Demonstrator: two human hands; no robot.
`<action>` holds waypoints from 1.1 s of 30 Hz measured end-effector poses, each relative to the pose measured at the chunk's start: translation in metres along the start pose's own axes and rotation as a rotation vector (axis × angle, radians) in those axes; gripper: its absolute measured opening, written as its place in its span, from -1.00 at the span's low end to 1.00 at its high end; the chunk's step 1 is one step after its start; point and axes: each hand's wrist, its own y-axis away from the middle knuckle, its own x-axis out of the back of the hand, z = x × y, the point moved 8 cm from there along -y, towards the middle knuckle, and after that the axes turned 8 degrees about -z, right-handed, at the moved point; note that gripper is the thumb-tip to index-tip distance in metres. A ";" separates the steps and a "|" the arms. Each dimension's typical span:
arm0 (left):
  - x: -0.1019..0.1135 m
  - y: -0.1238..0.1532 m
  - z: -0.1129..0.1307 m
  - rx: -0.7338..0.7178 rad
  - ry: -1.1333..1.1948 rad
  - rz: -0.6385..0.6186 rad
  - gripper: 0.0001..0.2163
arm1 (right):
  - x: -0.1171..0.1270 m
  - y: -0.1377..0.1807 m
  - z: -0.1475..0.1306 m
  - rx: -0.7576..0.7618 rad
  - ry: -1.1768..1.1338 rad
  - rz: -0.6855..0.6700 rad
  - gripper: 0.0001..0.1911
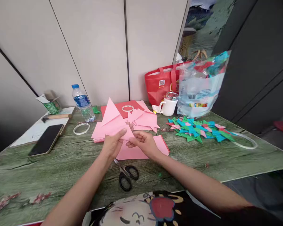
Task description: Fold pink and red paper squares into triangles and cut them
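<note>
A pink sheet of paper (114, 121), creased and folded toward a point at the top, is held up between both hands. My left hand (114, 142) pinches its lower left part, thumb in front and fingers behind. At the lower right corner, my right hand (145, 142) grips the paper with its thumb and fingertips. Beneath the hands lies a stack of pink paper (143, 152). Folded pink pieces (145, 119) are heaped just behind, beside a red sheet (134, 104). Black-handled scissors (126, 175) rest on the table close to my body.
Left: a phone (47, 139), a hammer (58, 116), a small green box (52, 106), a water bottle (83, 105) and a tape roll (81, 128). Right: a white mug (169, 105), a red bag (159, 86), a plastic bag (200, 91) and a colourful folded-paper ring (195, 128).
</note>
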 end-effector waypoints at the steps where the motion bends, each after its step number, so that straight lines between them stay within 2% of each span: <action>1: -0.002 0.000 -0.001 0.006 -0.007 -0.007 -0.72 | 0.001 0.001 0.000 0.001 -0.001 0.012 -0.72; 6: -0.004 0.002 -0.004 0.038 -0.023 0.023 -0.70 | 0.002 0.004 -0.001 0.016 0.008 0.042 -0.74; 29: 0.004 0.007 -0.008 0.107 -0.024 0.203 -0.74 | -0.004 0.005 0.005 0.022 0.041 -0.007 -0.72; 33: 0.003 0.007 -0.008 0.102 -0.028 0.192 -0.74 | -0.005 0.006 0.004 0.019 0.041 -0.012 -0.72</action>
